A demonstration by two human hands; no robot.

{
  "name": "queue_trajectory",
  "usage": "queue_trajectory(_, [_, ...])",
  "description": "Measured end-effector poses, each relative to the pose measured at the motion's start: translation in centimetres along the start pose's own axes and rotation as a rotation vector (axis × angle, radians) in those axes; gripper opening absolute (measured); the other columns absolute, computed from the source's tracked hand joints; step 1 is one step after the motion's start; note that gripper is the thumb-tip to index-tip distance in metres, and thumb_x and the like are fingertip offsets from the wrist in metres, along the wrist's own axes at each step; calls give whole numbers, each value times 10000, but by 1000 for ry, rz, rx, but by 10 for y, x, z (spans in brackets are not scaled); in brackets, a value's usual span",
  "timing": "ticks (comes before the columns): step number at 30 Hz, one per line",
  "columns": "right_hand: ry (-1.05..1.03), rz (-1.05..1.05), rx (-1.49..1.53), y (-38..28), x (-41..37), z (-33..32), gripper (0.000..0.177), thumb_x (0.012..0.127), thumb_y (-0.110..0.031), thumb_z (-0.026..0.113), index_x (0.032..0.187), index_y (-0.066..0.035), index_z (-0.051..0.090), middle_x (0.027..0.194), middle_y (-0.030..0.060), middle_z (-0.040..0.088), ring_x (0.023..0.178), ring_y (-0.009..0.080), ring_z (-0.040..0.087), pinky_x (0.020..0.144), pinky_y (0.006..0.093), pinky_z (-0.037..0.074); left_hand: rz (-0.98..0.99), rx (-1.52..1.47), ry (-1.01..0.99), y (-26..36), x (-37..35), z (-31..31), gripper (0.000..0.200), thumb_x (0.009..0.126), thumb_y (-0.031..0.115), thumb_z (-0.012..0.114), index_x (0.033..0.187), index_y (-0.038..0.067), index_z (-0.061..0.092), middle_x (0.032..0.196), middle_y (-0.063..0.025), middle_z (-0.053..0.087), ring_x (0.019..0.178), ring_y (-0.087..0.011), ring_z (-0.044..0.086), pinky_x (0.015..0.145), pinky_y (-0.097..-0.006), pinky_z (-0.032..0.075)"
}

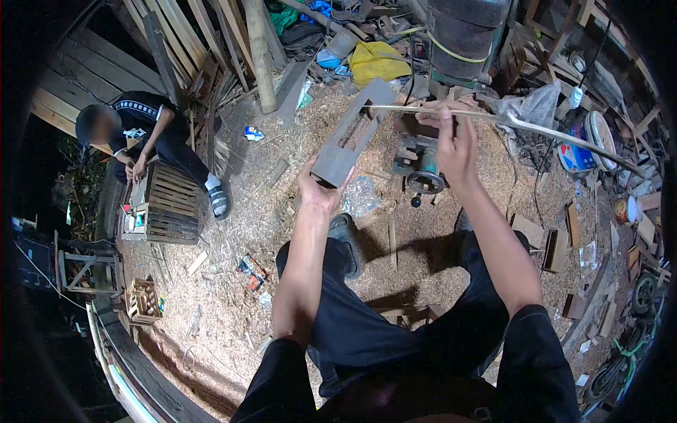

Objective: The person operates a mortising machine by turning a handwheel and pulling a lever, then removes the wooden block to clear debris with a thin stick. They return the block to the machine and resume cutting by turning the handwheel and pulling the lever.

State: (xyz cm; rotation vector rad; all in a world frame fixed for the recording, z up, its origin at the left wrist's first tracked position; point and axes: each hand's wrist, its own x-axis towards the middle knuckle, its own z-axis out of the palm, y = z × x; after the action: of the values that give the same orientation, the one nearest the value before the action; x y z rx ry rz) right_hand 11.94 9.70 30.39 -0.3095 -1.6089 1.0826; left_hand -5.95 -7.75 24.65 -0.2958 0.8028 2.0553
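My left hand (321, 189) is closed around the near end of a grey wooden block (372, 95), which is held up at a slant. A long slot runs through the middle of the block. In my right hand (455, 141) a long thin stick (564, 138) is pinched between the fingers. Its tip overlaps the far end of the slot, and its other end reaches out to the right. Below my right hand, a power tool with a round metal part (425, 182) rests on the floor.
Wood shavings cover the floor (233, 282). Another person (151, 130) sits at the left, hands on a piece over a slatted wooden crate (173, 204). Nearby lie a small box of wood pieces (143, 302), a yellow sack (379, 62), a large drum (465, 39) and paint buckets (599, 137).
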Motion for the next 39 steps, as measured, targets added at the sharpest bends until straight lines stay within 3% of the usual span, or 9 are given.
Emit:
queue_trajectory(6, [-126,-58,-52,18,-12,14,191,1026,-125,458,1066,36,553,951,137,644,830,193,687,737,293,556,3,58,9,1,-2,2,455,987,308,346,1306,13,479,1323,-201,525,1237,-379,512,1036,-558,443])
queue_trajectory(10, [-64,125,91,-4,-7,12,216,1034,-147,444,1050,45,544,902,123,663,812,189,689,716,296,564,9,88,15,1,1,-3,456,984,308,358,1314,14,473,1325,-199,524,1236,-373,513,1029,-557,448])
queue_trajectory(18, [-146,-159,-206,15,-10,11,173,1013,-98,471,1016,47,565,934,168,655,803,227,695,691,319,564,-12,90,45,-2,-5,7,467,994,325,350,1321,13,470,1330,-196,518,1231,-373,516,1018,-555,460])
queue_trajectory(22, [-124,-39,-104,-3,-16,14,165,1015,-107,477,1019,36,559,919,160,660,802,222,691,698,319,555,-41,34,8,-5,9,-6,449,963,322,432,1339,78,467,1359,-165,497,1244,-366,504,1021,-574,431])
queue_trajectory(25, [-104,96,-36,-25,-9,8,180,1022,-116,467,1016,39,559,917,155,664,798,211,690,703,314,556,-30,41,46,-6,9,-1,449,984,308,365,1300,11,481,1320,-206,525,1226,-380,522,1018,-564,458])
queue_trajectory(29, [-57,-10,-23,-17,-5,8,212,1017,-143,487,1015,51,574,921,151,659,790,219,690,682,308,546,-35,40,40,-8,5,4,445,979,307,370,1294,16,488,1308,-206,536,1212,-380,533,1013,-563,460])
queue_trajectory(35, [-182,-155,-158,-9,-23,20,182,1001,-105,497,987,51,591,908,153,646,767,220,678,658,304,527,-55,76,31,-10,8,4,452,982,324,349,1295,33,497,1303,-194,544,1202,-366,541,991,-548,471])
queue_trajectory(39, [-190,135,-21,-25,-29,19,199,1016,-129,481,1024,49,569,925,156,647,812,169,664,712,304,537,-15,144,51,-11,7,5,456,987,333,332,1301,45,494,1293,-184,548,1203,-353,539,991,-542,467])
